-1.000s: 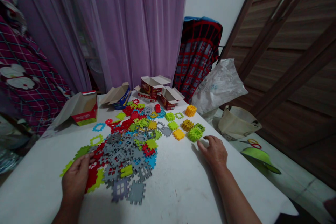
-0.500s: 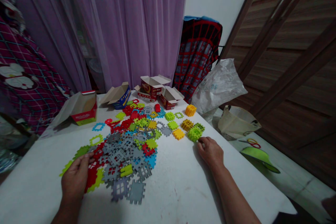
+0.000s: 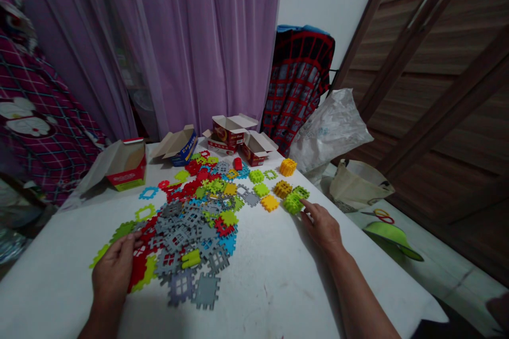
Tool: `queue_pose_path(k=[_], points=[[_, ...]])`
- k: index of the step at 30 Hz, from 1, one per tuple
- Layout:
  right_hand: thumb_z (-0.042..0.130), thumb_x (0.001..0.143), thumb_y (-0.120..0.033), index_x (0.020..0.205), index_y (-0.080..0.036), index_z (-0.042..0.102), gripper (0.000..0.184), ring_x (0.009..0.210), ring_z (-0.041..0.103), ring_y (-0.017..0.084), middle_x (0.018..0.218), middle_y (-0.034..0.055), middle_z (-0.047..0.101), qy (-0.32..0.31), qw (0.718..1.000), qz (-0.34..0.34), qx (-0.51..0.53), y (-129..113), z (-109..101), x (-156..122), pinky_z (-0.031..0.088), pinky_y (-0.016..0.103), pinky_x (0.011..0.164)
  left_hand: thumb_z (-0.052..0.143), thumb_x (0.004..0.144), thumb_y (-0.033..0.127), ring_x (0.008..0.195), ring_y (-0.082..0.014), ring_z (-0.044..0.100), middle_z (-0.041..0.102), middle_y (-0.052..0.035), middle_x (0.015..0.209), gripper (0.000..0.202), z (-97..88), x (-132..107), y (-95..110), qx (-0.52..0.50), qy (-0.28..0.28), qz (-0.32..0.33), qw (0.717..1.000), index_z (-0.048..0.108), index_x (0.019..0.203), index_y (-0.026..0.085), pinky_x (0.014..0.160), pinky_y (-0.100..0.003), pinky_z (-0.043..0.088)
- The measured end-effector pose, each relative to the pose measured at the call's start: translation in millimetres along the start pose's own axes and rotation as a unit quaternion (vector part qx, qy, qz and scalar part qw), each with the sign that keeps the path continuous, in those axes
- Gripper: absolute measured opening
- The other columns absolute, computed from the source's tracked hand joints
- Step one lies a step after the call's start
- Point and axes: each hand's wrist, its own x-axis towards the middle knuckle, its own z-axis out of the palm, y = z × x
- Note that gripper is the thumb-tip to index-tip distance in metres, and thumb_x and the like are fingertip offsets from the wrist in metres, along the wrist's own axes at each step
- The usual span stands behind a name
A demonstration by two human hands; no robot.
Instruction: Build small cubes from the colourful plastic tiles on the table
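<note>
My left hand rests at the left edge of a heap of flat plastic building tiles, its fingertips against red tiles and a dark green tile. Its fingers are loosely stretched and nothing shows in them. Grey tiles, some shaped like windows, make up most of the heap. On the right, my right hand has its fingers apart, the index fingertip at a stack of lime green tiles. Just behind that stack stand darker yellow tiles and another green stack.
Open cardboard boxes stand along the back: a red one, a blue one and red-brown ones. A yellow stack sits near the white table's right edge. Beyond it are a plastic bag, a cream bag and scissors.
My right hand has lifted slightly and its fingers have spread from a loose curl, the index finger reaching the lime green stack. My left hand has stayed in place.
</note>
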Motion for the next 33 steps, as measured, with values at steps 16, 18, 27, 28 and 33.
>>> queue_pose_path(k=[16, 18, 27, 28, 33], points=[[0.043, 0.095, -0.029, 0.115, -0.024, 0.072, 0.036, 0.089, 0.063, 0.018, 0.099, 0.0068, 0.071, -0.046, 0.998, 0.021, -0.033, -5, -3, 3, 0.041, 0.024, 0.063, 0.052, 0.073, 0.054, 0.102, -0.0289, 0.068, 0.077, -0.0046, 0.083, 0.044, -2.1, -6, 11, 0.011, -0.007, -0.013, 1.000, 0.072, 0.095, 0.022, 0.102, -0.043, 0.047], [0.043, 0.095, -0.029, 0.116, -0.023, 0.072, 0.036, 0.089, 0.063, 0.018, 0.099, 0.0069, 0.071, -0.044, 0.998, 0.023, -0.031, -5, -3, 2, 0.041, 0.025, 0.064, 0.051, 0.073, 0.054, 0.103, -0.0287, 0.068, 0.077, -0.0046, 0.084, 0.044, -2.1, -6, 11, 0.014, -0.009, -0.008, 1.000, 0.073, 0.094, 0.022, 0.103, -0.043, 0.047], [0.043, 0.087, -0.032, 0.101, -0.019, 0.071, 0.033, 0.073, 0.062, 0.017, 0.088, 0.0063, 0.072, -0.009, 0.999, 0.042, 0.033, -21, -8, -4, 0.042, 0.026, 0.064, 0.053, 0.072, 0.055, 0.096, -0.0282, 0.070, 0.076, -0.0045, 0.081, 0.044, -0.5, -4, 7, 0.004, -0.001, -0.001, 1.000, 0.073, 0.091, 0.021, 0.096, -0.043, 0.052], [0.043, 0.087, -0.033, 0.096, -0.020, 0.071, 0.032, 0.072, 0.063, 0.017, 0.088, 0.0062, 0.072, -0.023, 0.998, 0.043, 0.037, -26, -7, -6, 0.043, 0.026, 0.064, 0.053, 0.072, 0.055, 0.095, -0.0280, 0.070, 0.076, -0.0047, 0.080, 0.044, -0.5, -4, 7, 0.004, -0.001, 0.001, 1.000, 0.073, 0.091, 0.021, 0.096, -0.042, 0.053], [0.043, 0.091, -0.035, 0.103, -0.025, 0.073, 0.033, 0.075, 0.069, 0.018, 0.088, 0.0034, 0.076, -0.131, 0.988, 0.078, 0.031, -54, 3, -18, 0.044, 0.026, 0.064, 0.053, 0.071, 0.057, 0.093, -0.0272, 0.071, 0.076, -0.0053, 0.081, 0.047, 0.0, -3, 5, -0.002, -0.002, 0.008, 1.000, 0.073, 0.093, 0.021, 0.093, -0.041, 0.053]])
